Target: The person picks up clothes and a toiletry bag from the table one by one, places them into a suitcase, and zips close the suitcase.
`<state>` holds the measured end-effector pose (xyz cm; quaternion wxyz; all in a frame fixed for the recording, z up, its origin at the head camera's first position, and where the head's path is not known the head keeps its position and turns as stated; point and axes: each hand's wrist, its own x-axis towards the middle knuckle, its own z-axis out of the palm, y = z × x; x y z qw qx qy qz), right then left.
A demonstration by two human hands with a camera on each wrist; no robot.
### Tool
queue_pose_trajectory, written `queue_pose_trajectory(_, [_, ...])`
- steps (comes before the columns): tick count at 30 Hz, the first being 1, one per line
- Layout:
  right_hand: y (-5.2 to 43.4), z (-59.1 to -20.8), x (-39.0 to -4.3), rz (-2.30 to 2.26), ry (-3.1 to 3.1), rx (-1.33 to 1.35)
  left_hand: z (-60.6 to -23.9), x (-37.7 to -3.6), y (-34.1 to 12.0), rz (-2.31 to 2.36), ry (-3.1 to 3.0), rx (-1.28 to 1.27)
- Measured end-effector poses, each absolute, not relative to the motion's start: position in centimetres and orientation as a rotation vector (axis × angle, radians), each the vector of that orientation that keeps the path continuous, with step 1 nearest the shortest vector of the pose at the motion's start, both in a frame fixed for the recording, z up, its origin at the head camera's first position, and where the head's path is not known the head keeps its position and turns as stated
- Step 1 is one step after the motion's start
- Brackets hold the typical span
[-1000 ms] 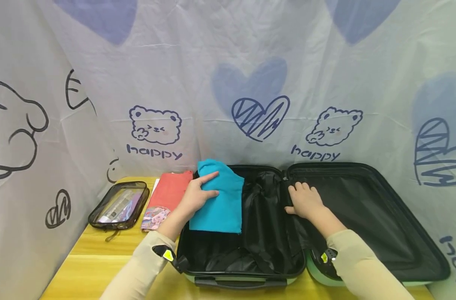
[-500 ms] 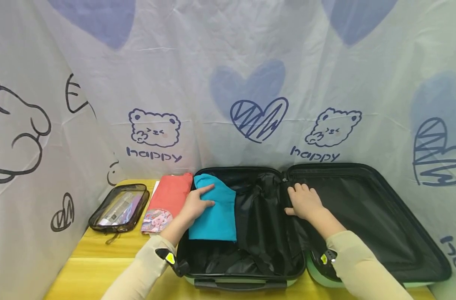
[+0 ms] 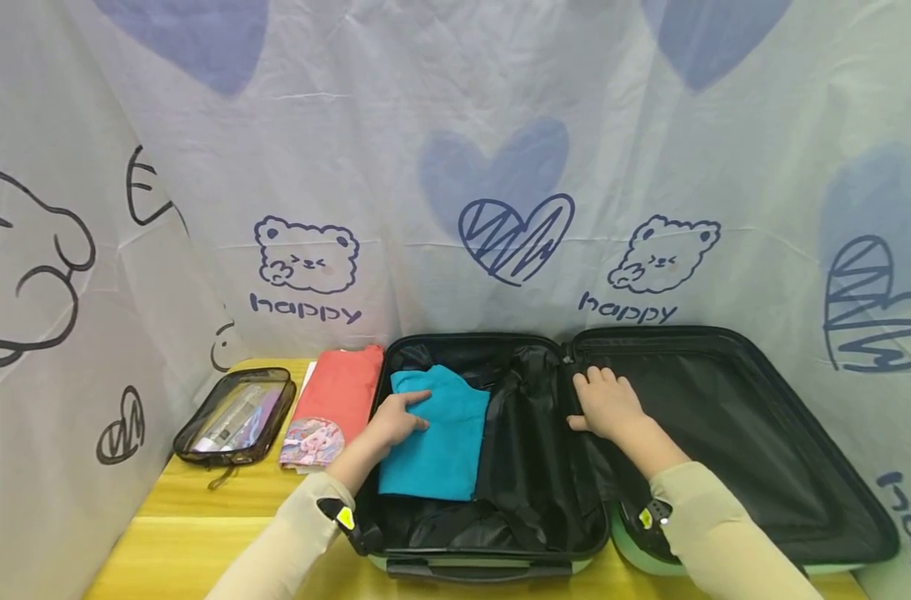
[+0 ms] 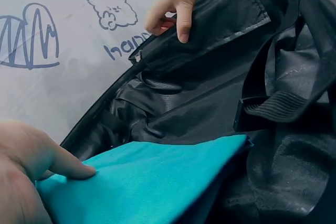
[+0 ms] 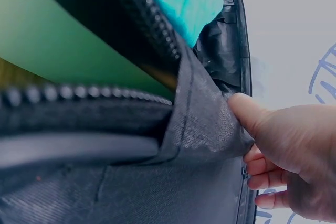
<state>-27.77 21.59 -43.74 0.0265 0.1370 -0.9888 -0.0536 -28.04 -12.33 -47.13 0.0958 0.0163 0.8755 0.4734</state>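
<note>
A folded turquoise garment (image 3: 442, 442) lies over the left part of the open suitcase's black-lined half (image 3: 530, 467). My left hand (image 3: 393, 421) holds it by the left edge, with two digits on top and the other fingers hidden beneath. In the left wrist view one finger of the left hand (image 4: 42, 161) presses on the turquoise cloth (image 4: 142, 177), whose near side stands raised. At the hinge between the suitcase halves, my right hand (image 3: 608, 402) grips the fabric edge. The right wrist view puts the right hand's (image 5: 294, 150) thumb on one side of the black hinge fabric (image 5: 205, 114) and its fingers on the other.
Left of the suitcase lie a folded coral garment (image 3: 342, 383) with a printed patch and a clear zip pouch (image 3: 233, 417) with items inside. The suitcase's other half (image 3: 725, 433) lies open at right on the wooden table (image 3: 192, 550). A printed curtain (image 3: 410, 167) hangs close behind.
My left hand has brought the turquoise garment down and toward me, lower into the left half of the suitcase. My right hand stays at the hinge.
</note>
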Motion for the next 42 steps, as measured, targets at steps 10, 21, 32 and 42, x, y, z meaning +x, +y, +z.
queue_pose_trajectory(10, [21.5,-43.9,-27.7,-0.165,-3.054,0.429,-46.2,-26.8,-12.1,0.903,2.870,0.225])
queue_pose_trajectory(21, [21.5,-44.1,-27.8,-0.165,-3.054,0.415,-44.3,-25.2,-11.4,0.620,3.040,0.204])
queue_pose_trajectory(32, [21.5,-44.1,-28.0,-0.168,-3.055,0.404,-42.1,-24.4,-8.9,0.478,3.135,0.270])
queue_pose_trajectory(42, [21.5,-44.0,-27.8,-0.163,-3.048,0.415,-43.0,-26.4,-6.4,0.413,3.067,0.215])
